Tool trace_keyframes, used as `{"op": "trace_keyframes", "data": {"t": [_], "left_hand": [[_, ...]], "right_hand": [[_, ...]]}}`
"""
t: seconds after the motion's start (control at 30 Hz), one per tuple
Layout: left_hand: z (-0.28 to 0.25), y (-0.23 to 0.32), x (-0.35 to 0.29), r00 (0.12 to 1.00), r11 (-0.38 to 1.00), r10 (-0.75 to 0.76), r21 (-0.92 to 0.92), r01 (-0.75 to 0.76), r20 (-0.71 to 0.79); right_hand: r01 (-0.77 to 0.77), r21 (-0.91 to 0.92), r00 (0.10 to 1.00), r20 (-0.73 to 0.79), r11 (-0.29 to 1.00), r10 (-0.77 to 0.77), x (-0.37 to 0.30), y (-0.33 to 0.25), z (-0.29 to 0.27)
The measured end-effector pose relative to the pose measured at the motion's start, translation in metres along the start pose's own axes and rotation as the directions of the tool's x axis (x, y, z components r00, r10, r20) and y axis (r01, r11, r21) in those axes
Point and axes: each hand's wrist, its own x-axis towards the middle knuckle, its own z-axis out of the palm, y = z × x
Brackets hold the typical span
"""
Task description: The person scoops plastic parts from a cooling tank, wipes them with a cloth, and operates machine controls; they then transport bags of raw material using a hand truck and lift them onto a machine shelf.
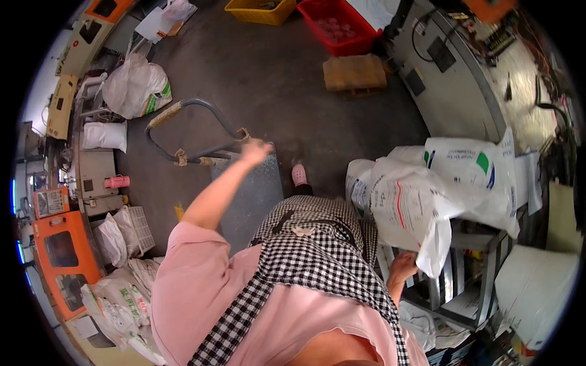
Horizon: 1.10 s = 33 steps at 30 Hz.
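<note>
My left hand is closed, at the right end of the grey tubular handle of a platform cart, whose flat bed lies below my forearm. Whether its fingers go round the tube is hidden. Twine or tape wraps parts of that handle. On my right, a bulging white plastic sack leans beside my hip, with a loose flap at its near end. My right hand is curled against the lower edge by this flap; what its fingers hold does not show. Another white sack rests just behind.
A dark metal rack stands under the sacks. Ahead are a red tub, a yellow crate and a brown bundle on the floor. Filled bags and orange-doored machines line the left. A grey cabinet borders the right.
</note>
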Motion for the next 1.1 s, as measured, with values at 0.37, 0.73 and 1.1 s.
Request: {"op": "trace_keyframes", "data": {"t": [0.37,0.73,1.1], "left_hand": [[-0.162,-0.191,0.21,0.737,0.825,-0.511,-0.01,0.566,-0.443],[-0.188,-0.184,0.231,0.795,0.843,-0.521,-0.038,0.537,-0.31],[-0.146,-0.198,0.179,0.732,0.845,-0.511,-0.105,0.525,-0.452]], "right_hand": [[-0.292,-0.218,0.941,0.109,0.931,0.321,0.062,-0.21,0.058],[-0.55,-0.53,0.764,-0.006,0.645,0.646,0.235,0.014,0.082],[0.833,-0.349,0.396,0.918,0.429,-0.022,0.421,-0.251,0.243]]}}
